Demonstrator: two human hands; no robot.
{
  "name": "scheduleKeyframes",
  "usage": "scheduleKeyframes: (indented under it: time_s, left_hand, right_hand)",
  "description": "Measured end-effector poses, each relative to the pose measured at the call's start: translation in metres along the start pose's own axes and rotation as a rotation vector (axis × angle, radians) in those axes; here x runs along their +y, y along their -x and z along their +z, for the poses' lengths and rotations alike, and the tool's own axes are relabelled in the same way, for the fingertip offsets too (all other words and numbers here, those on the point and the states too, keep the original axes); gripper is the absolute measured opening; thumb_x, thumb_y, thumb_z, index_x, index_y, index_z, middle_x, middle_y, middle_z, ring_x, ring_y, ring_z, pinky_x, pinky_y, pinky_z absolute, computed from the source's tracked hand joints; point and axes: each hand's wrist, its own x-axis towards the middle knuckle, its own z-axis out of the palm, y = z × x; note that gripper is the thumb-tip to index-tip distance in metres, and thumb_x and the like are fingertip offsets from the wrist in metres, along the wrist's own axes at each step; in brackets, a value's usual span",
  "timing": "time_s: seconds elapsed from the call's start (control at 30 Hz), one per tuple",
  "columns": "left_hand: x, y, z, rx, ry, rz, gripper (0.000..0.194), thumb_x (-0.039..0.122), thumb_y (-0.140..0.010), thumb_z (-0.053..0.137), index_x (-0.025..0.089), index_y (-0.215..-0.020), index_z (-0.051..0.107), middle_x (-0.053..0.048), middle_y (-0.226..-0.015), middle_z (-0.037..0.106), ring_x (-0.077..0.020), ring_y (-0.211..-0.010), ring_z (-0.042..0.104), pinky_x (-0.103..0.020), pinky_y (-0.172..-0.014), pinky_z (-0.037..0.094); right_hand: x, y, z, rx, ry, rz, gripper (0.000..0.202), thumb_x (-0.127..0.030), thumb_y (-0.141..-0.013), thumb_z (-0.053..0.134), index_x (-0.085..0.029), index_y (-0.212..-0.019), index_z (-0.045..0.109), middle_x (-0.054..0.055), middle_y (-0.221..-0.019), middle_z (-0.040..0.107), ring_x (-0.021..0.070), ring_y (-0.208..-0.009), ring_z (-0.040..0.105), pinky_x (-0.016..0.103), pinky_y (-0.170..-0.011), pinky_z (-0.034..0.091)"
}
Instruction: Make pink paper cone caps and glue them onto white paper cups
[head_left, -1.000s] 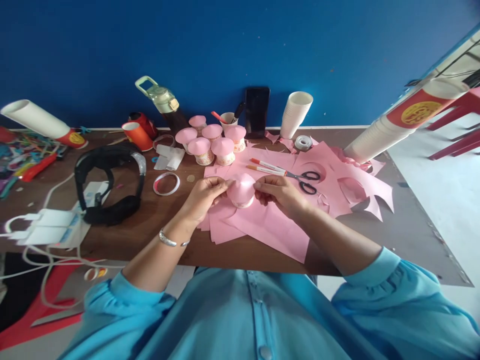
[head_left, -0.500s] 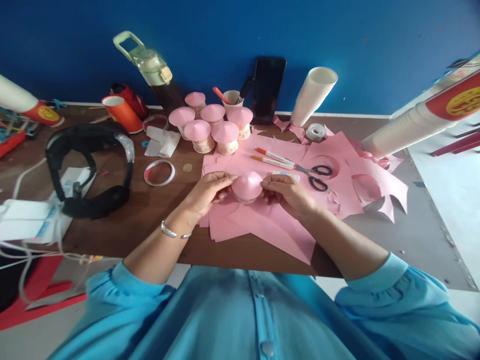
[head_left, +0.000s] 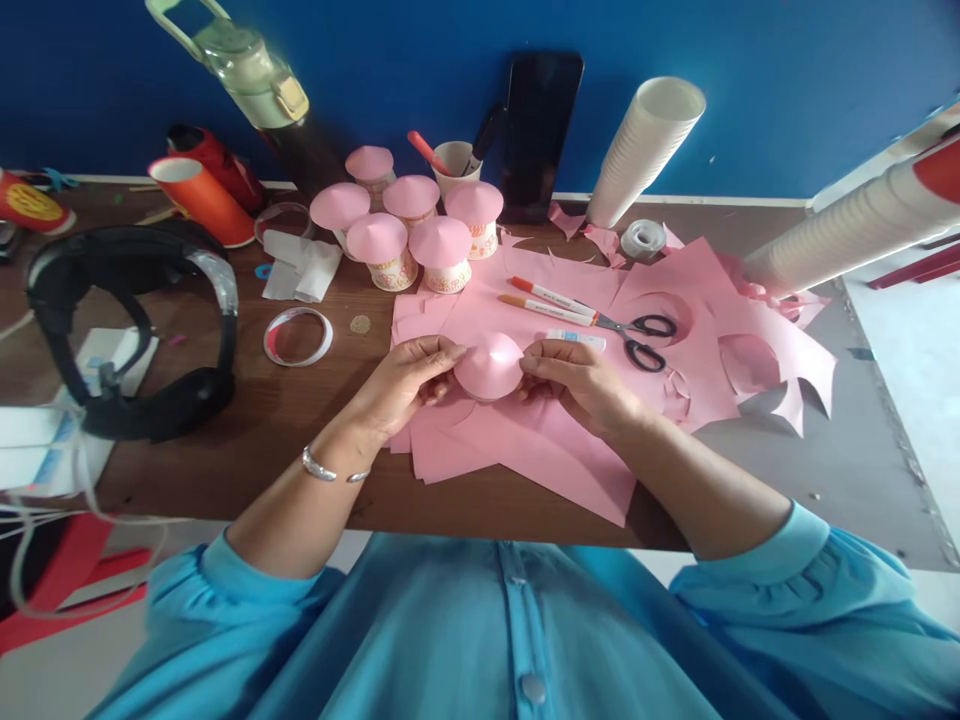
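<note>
A pink paper cone (head_left: 489, 366) sits pointed side up between my hands, on top of a small cup that it mostly hides. My left hand (head_left: 411, 382) pinches the cone's left rim between thumb and fingers. On the opposite rim, my right hand (head_left: 576, 382) grips with the thumb on top and the fingers curled below. Pink paper sheets (head_left: 517, 458) lie beneath both hands. Just beyond the right hand are a glue stick (head_left: 574, 339), black-handled scissors (head_left: 645, 340) and two markers (head_left: 546, 310).
Several patterned cups with pink cone tops (head_left: 442, 243) stand behind. A phone (head_left: 541, 135) leans on the blue wall beside a stack of white cups (head_left: 645, 150). At left are a tape roll (head_left: 330, 335), a black headset (head_left: 56, 355), an orange cup (head_left: 202, 203) and a bottle (head_left: 251, 75).
The camera view has tilted down and come slightly closer. Both hands keep their hold on the cone, and less of the cup under it shows.
</note>
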Motion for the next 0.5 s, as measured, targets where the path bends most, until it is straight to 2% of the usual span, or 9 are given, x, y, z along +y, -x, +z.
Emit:
scheduleKeyframes:
  time_s: [0.17,0.5]
  left_hand:
    - [-0.0025,-0.0006,-0.0041,-0.009,0.007,-0.008,0.04,0.045,-0.072,0.09,0.016,-0.072,0.062,0.004,-0.06,0.052,-0.0051,-0.051,0.046,-0.016,-0.045,0.032]
    - [-0.0021,-0.0019,-0.003,-0.048,-0.003,-0.003,0.039,0.044,-0.076,0.087,0.017,-0.069,0.061,0.003,-0.057,0.054,-0.0079,-0.052,0.052,-0.019,-0.048,0.038]
  right_hand:
    - [0.0012,0.0013,0.0001,-0.015,0.022,-0.032,0.033,-0.046,-0.076,0.088,-0.016,-0.074,0.073,0.002,-0.07,0.072,0.0133,-0.067,0.065,0.026,-0.066,0.051]
    - [0.004,-0.0002,-0.0018,-0.042,0.028,-0.041,0.033,-0.045,-0.073,0.091,-0.016,-0.074,0.074,0.002,-0.072,0.073,0.0136,-0.07,0.065,0.028,-0.071,0.051]
